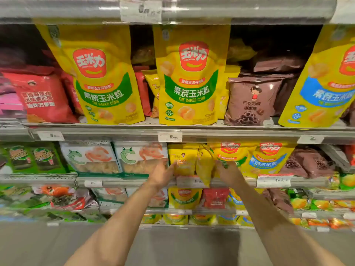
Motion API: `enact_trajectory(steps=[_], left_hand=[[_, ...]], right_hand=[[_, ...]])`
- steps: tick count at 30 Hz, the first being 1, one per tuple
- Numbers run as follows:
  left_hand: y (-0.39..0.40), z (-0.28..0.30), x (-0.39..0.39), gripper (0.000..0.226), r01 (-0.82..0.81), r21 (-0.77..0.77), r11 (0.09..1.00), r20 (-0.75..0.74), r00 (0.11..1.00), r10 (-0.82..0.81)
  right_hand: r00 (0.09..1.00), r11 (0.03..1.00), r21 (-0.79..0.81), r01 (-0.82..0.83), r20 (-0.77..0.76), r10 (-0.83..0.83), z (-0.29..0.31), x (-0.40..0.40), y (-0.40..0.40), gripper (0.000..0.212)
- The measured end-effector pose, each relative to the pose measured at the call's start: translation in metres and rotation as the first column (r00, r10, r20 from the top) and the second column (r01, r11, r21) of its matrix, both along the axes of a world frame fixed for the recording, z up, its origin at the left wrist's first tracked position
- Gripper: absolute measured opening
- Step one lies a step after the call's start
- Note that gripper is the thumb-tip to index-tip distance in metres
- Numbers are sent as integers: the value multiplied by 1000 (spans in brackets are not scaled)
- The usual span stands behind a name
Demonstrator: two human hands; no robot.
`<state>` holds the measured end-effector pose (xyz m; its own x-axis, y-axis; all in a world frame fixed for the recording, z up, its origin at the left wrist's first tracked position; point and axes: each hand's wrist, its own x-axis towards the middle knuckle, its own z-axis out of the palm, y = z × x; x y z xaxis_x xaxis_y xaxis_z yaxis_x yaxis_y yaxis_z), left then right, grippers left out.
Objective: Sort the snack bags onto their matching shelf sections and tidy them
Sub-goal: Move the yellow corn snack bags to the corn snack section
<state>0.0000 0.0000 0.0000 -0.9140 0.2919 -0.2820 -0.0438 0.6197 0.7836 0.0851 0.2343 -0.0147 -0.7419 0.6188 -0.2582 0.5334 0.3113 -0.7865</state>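
Observation:
My left hand (162, 174) reaches to the middle shelf, its straight fingers touching the left side of a small yellow snack bag (182, 160). A second small yellow bag (204, 169) leans tilted beside it, its lower corner hanging over the shelf lip. My right hand (228, 172) lies against the right of that tilted bag, fingertips on a yellow corn bag with a green band (231, 153); no bag is clasped. A blue-band corn bag (268, 163) stands just right of it.
Large green-band corn bags (189, 77) and a blue-band one (324, 83) hang on the shelf above, with red (44, 96) and brown bags (249, 100) between them. White shrimp-cracker bags (90, 158) stand left of my hands, brown bags (311, 162) right. The grey floor lies below.

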Motion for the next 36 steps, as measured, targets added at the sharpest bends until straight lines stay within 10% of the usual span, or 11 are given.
enact_trajectory(steps=[7, 15, 36], left_hand=[[43, -39, -18, 48, 23, 13, 1000, 47, 999, -23], [67, -59, -39, 50, 100, 10, 995, 33, 994, -100], [66, -71, -31, 55, 166, 148, 975, 64, 982, -177]], right_hand=[[986, 981, -106, -164, -22, 163, -27, -37, 8, 41], [992, 993, -6, -115, 60, 115, -45, -56, 15, 72], [957, 958, -35, -283, -78, 280, -24, -16, 61, 30]])
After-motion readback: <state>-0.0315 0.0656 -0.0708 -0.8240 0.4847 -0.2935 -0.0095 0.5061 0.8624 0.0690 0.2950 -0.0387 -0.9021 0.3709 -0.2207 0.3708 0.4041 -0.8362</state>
